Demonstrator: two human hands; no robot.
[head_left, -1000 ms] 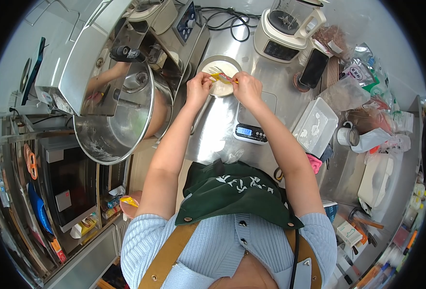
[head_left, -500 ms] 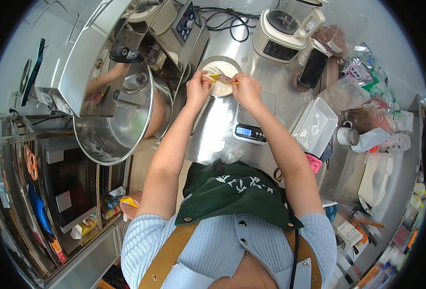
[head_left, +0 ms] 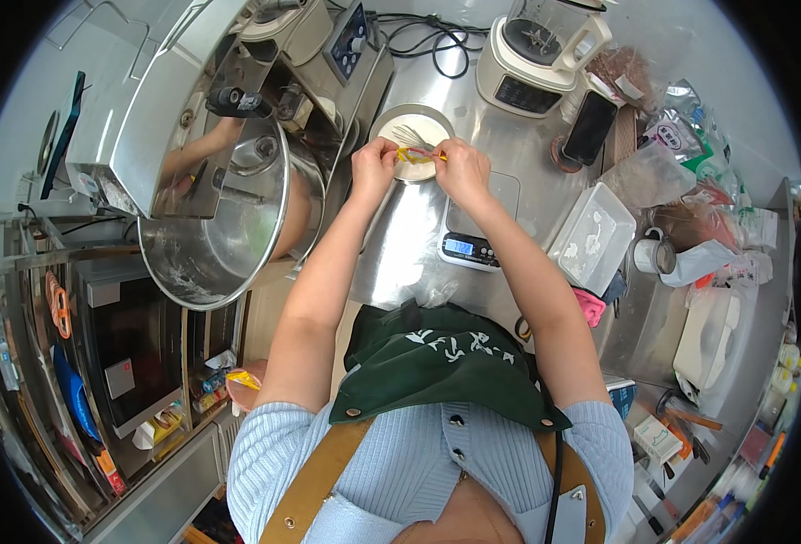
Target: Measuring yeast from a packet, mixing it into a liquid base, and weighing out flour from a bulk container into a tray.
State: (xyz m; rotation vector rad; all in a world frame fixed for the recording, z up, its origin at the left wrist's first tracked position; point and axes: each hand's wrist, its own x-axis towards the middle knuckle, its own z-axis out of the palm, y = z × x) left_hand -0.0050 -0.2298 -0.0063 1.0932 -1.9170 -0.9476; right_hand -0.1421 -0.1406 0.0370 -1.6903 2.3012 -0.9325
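A small yellow and pink packet (head_left: 412,156) is pinched between my two hands. The fingers of my left hand (head_left: 374,170) close on one end, and those of my right hand (head_left: 465,171) grip the other. Below the packet stands a round metal bowl (head_left: 448,119) with a white, flour-like or creamy filling (head_left: 413,124). A wire whisk (head_left: 410,138) rests in the bowl, partly covered by the packet and my fingers. Whether the packet is torn open is too small to tell. Near my right wrist sits a kitchen scale (head_left: 471,249) with a lit display.
A large stand mixer with a steel bowl (head_left: 208,288) fills the left side. A blender (head_left: 525,77) and coiled black cable (head_left: 446,45) are at the back. To the right are a phone (head_left: 590,128), a white tub (head_left: 591,238), a metal cup (head_left: 654,254) and several plastic bags.
The packet has shifted and now stretches straighter between my hands, with its yellow side showing more. My hands have barely moved, and the whisk is seen more fully behind the packet.
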